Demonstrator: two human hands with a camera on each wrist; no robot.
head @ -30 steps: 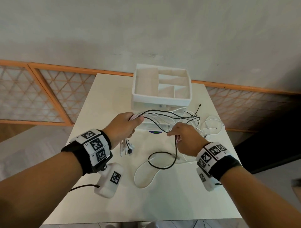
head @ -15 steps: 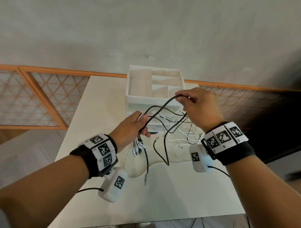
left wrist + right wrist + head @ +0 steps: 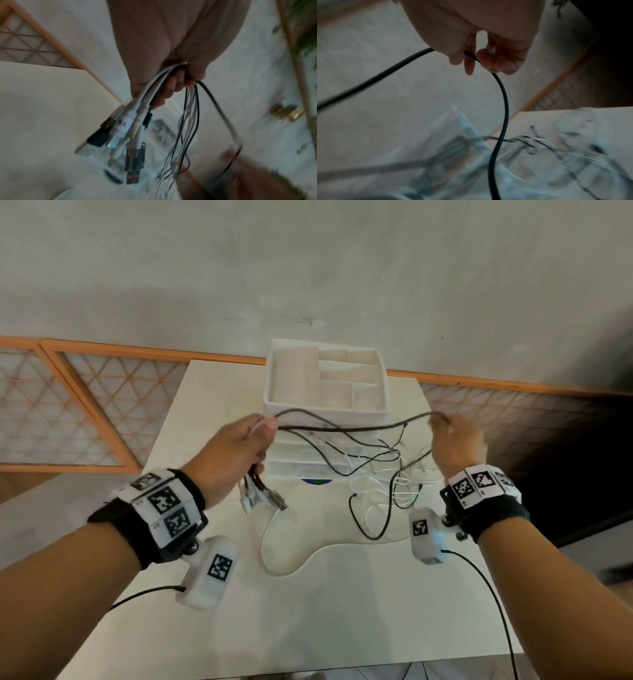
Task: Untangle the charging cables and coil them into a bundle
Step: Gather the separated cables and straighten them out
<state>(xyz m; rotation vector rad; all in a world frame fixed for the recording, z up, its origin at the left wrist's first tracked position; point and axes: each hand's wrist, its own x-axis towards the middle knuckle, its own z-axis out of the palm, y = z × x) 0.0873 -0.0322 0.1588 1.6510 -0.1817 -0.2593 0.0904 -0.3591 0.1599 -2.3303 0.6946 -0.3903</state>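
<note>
My left hand (image 3: 239, 446) grips a bunch of black and white charging cables (image 3: 173, 75) above the table, and their USB plugs (image 3: 262, 498) (image 3: 120, 136) hang below the fist. My right hand (image 3: 452, 440) (image 3: 477, 58) is raised at the right and pinches one black cable (image 3: 359, 428) (image 3: 503, 100), stretched between both hands. Below it a tangle of black and white cables (image 3: 383, 470) droops to the table. A white cable loop (image 3: 284, 556) lies on the tabletop.
A white organiser with open top compartments and drawers (image 3: 325, 381) stands at the back of the white table (image 3: 325, 618), just behind the tangle. Orange-framed lattice panels (image 3: 68, 405) line the wall. Black sensor leads trail from both wrists.
My right hand has swung out to the right with the black cable, drawing it taut away from the left hand. The left hand has risen a little with its bunch.
</note>
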